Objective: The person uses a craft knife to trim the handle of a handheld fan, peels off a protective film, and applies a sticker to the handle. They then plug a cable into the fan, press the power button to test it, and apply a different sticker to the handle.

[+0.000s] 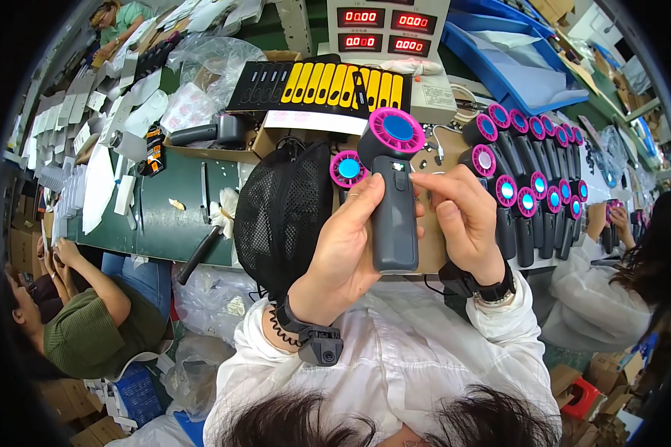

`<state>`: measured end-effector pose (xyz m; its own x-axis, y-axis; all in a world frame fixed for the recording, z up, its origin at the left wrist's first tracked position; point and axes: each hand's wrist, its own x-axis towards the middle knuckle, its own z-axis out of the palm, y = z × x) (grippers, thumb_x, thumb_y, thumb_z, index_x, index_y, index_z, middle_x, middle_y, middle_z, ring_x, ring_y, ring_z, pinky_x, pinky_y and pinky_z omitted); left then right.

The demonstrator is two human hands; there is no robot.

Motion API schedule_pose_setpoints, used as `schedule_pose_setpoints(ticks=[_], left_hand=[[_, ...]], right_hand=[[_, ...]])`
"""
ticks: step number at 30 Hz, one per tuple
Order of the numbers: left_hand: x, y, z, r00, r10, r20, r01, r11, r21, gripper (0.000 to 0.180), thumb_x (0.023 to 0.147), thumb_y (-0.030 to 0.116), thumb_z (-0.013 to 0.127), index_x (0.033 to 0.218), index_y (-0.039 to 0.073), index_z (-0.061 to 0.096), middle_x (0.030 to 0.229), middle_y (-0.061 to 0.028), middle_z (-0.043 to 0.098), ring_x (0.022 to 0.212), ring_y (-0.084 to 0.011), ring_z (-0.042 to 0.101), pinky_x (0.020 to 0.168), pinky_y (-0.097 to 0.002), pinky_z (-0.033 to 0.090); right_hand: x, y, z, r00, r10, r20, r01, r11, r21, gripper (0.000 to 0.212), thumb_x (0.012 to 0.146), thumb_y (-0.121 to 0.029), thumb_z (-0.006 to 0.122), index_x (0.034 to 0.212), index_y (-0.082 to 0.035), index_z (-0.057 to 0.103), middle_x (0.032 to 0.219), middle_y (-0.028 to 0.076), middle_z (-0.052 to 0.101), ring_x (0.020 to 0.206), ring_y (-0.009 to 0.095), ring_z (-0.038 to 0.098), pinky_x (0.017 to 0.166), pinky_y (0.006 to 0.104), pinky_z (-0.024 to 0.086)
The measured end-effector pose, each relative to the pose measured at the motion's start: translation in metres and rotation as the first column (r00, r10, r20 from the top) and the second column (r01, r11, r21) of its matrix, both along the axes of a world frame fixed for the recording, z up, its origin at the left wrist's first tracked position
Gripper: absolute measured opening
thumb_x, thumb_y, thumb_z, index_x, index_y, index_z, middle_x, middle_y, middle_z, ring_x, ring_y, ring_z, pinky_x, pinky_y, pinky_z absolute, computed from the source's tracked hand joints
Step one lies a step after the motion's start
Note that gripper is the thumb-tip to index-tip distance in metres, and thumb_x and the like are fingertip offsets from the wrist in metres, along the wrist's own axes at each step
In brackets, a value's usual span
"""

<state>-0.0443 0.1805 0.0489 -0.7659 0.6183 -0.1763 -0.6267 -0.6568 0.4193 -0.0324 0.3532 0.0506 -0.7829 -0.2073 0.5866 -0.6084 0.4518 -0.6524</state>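
Note:
A dark grey handheld fan [395, 216] with a pink ring and a blue centre stands upright before my chest. My left hand [344, 249] is closed around its handle from the left, thumb along the front edge. A small lit display [399, 167] shows near the top of the handle, above a button. My right hand [462, 220] is at the fan's right side, index finger stretched toward the button and thumb apart. Whether that fingertip touches the handle I cannot tell. A second pink-ringed fan [348, 169] lies just behind, partly hidden by my left hand and the held fan.
Many similar fans [525, 201] lie in rows on the right. A black mesh bag [283, 216] sits left of my hands. Behind are a black-and-yellow sheet [320, 84], a meter with red digits [386, 30] and blue trays [507, 67]. Co-workers sit left [104, 320] and right [604, 287].

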Motion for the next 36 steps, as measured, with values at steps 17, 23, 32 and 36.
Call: schedule_pose_setpoints(ticks=[17, 23, 32, 36], left_hand=[[0.015, -0.003, 0.012, 0.998, 0.053, -0.016, -0.052, 0.998, 0.034, 0.029, 0.097, 0.029, 0.036, 0.117, 0.008, 0.038, 0.1, -0.0092, 0.054, 0.089, -0.016, 0.057, 0.078, -0.032, 0.05], [0.016, -0.005, 0.014, 0.999, 0.053, -0.005, -0.053, 0.996, 0.074, 0.031, 0.098, 0.03, 0.032, 0.113, 0.005, 0.043, 0.095, -0.0109, 0.057, 0.085, -0.0177, 0.059, 0.075, -0.0309, 0.051], [0.015, -0.006, 0.01, 1.0, -0.003, 0.002, 0.002, 0.997, 0.073, 0.032, 0.098, 0.03, 0.03, 0.111, 0.005, 0.044, 0.094, -0.0109, 0.057, 0.084, -0.0183, 0.059, 0.074, -0.0302, 0.05], [0.014, -0.006, 0.007, 1.0, -0.021, -0.015, 0.022, 0.994, 0.105, 0.03, 0.098, 0.03, 0.031, 0.112, 0.006, 0.042, 0.097, -0.0112, 0.056, 0.086, -0.0185, 0.058, 0.075, -0.0307, 0.05]], right_hand=[[0.004, -0.015, 0.0, 0.99, 0.04, -0.137, -0.044, 0.999, -0.023, 0.037, 0.092, -0.03, 0.046, 0.108, 0.001, 0.06, 0.075, 0.006, 0.052, 0.064, 0.015, 0.05, 0.057, 0.027, 0.041], [0.0, -0.012, -0.007, 0.98, 0.058, -0.192, -0.056, 0.998, 0.013, 0.035, 0.092, -0.027, 0.046, 0.107, 0.001, 0.06, 0.074, 0.006, 0.054, 0.065, 0.014, 0.051, 0.059, 0.026, 0.042], [0.0, -0.009, -0.006, 0.968, 0.051, -0.244, -0.031, 0.996, 0.087, 0.026, 0.089, -0.016, 0.048, 0.103, 0.0, 0.063, 0.073, 0.005, 0.053, 0.059, 0.011, 0.051, 0.056, 0.0239, 0.042], [0.001, -0.008, -0.005, 0.965, 0.035, -0.261, -0.01, 0.995, 0.098, 0.028, 0.091, -0.022, 0.048, 0.102, -0.001, 0.063, 0.074, 0.006, 0.054, 0.059, 0.012, 0.051, 0.056, 0.0256, 0.043]])
